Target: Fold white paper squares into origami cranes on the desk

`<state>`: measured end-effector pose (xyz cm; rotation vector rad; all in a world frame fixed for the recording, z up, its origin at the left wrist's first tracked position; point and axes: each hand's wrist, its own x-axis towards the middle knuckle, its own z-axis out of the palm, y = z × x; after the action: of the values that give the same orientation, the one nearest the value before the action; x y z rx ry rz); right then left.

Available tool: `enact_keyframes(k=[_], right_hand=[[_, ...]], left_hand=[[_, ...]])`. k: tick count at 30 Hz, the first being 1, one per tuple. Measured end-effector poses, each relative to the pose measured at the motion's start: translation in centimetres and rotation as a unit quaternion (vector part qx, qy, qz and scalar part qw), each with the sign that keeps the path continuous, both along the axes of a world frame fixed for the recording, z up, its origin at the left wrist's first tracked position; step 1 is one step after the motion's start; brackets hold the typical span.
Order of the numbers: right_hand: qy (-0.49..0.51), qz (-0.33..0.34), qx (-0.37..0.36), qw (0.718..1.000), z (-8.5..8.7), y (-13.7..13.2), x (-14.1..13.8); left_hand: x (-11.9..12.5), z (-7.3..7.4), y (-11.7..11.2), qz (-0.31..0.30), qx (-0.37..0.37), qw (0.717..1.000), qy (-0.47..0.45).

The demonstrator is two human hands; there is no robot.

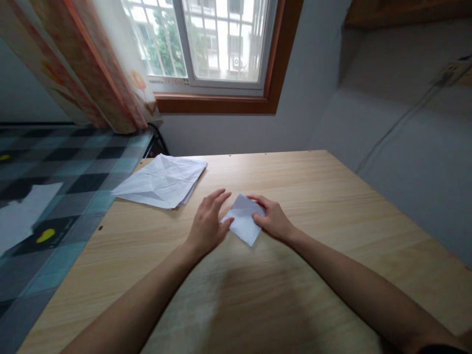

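Note:
A small folded piece of white paper (243, 223), roughly diamond-shaped with a crease across it, is between my hands above the middle of the wooden table. My right hand (273, 216) grips its right edge, thumb on the top face and fingers at the far side. On the other side, my left hand (210, 221) is open, fingers apart and raised, with the thumb close to the paper's left corner. Whether that thumb presses on the paper, I cannot tell.
Creased white paper sheets (162, 179) lie stacked at the table's far left. The pale wooden table (332, 275) adjoins a checked bed cover (88, 167) bearing a torn white paper (27, 211). Behind are a curtain (84, 59) and a barred window (221, 44); a cable (398, 120) runs along the right wall.

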<state>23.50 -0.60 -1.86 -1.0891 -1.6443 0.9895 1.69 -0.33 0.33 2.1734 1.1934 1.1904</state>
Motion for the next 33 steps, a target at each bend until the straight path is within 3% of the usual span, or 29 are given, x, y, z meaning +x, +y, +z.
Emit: enact_keyframes(k=[3, 5, 8, 14, 21, 27, 33], right_hand=[[-0.178, -0.019, 0.129, 0.975, 0.7, 0.0, 0.7], [-0.267, -0.058, 0.186, 0.944, 1.1, 0.0, 1.1], [-0.341, -0.094, 0.223, 0.908, 1.1, -0.2, 1.0], [-0.392, 0.055, 0.213, 0.893, 0.0, -1.1, 0.2], [-0.404, 0.027, 0.165, 0.899, -0.2, 0.0, 2.7], [-0.354, -0.019, 0.243, 0.903, 0.5, 0.1, 3.2], [-0.355, 0.033, 0.261, 0.897, 1.0, -0.8, 2.1]], left_hand=[[-0.5, 0.0, 0.1, -0.098, 0.118, 0.971, 0.183], [-0.6, 0.0, 0.1, -0.175, 0.106, 0.937, 0.283], [-0.4, 0.1, 0.0, -0.186, 0.069, 0.913, 0.357], [-0.2, 0.8, -0.3, -0.121, 0.075, 0.915, 0.378], [-1.0, 0.9, 0.0, -0.128, 0.070, 0.924, 0.353], [-1.0, 1.0, 0.3, -0.114, 0.097, 0.927, 0.344], [-1.3, 0.8, 0.5, -0.097, 0.120, 0.939, 0.308]])
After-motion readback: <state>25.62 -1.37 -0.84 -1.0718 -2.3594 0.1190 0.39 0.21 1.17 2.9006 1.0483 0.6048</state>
